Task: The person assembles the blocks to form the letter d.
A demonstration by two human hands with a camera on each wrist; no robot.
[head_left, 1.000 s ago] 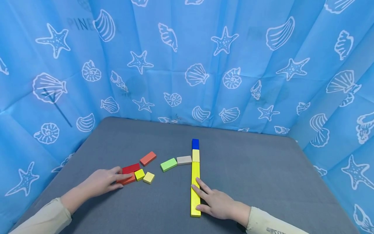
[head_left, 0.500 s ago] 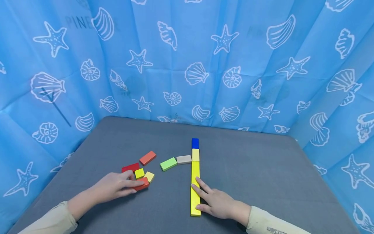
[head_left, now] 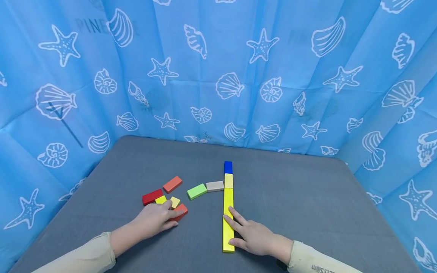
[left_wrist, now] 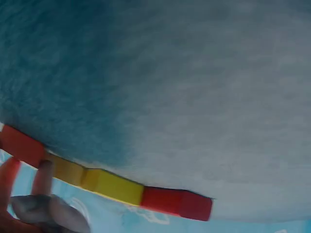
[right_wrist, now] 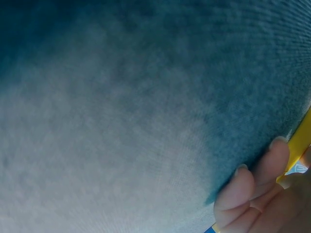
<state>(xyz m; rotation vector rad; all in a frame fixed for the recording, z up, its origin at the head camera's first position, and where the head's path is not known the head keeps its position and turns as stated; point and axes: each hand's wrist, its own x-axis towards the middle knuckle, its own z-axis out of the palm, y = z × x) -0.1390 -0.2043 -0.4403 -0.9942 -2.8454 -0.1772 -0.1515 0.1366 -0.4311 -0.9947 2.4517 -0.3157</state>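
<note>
Nearest the person, the right hand point(head_left: 254, 237) lies flat on the grey table point(head_left: 307, 197), fingers straight and spread; its fingertips rest on the long yellow bar point(head_left: 228, 220), and the thumb touches the bar's near end. The right wrist view shows the fingers point(right_wrist: 252, 187) against the bar's yellow edge point(right_wrist: 299, 148), pressing rather than curling round it. The bar runs straight away from the person. At its far end a pale yellow block point(head_left: 228, 181) touches it, and a blue block point(head_left: 228, 167) touches that, so the three make one line.

To the left, the left hand point(head_left: 155, 220) rests palm down, its fingers on an orange-red block point(head_left: 181, 211) that lies at an angle just beyond the fingertips. Thumb and fingers seem to lie on and beside the block; whether they pinch it cannot be told. Just beyond the hand sit a small yellow block point(head_left: 161, 199) and a paler yellow one point(head_left: 175, 201), close together, with a red block point(head_left: 152, 196) to their left. Further off, another orange block point(head_left: 172, 184) lies apart from them.

Between this cluster and the line, a green block point(head_left: 197, 191) and a beige block point(head_left: 215, 185) lie end to end, the beige one touching the pale yellow block.

A blue curtain point(head_left: 218, 76) printed with shells and starfish surrounds the table's far sides.
</note>
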